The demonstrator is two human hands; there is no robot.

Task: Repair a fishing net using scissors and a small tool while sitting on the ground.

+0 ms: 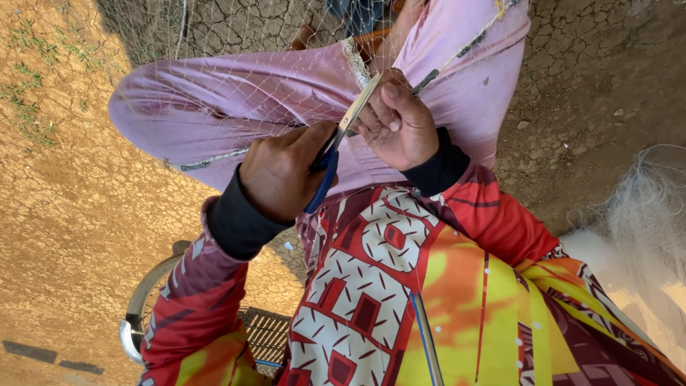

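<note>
The left hand (282,171) grips blue-handled scissors (339,139), blades angled up toward the right hand (400,121), which pinches strands of thin fishing net (236,107) tight. The net drapes over pink trousers (214,100) beneath. A loose heap of netting (643,207) lies well apart on cracked dirt ground (71,179); a metal wheel rim (139,307) sits below.
</note>
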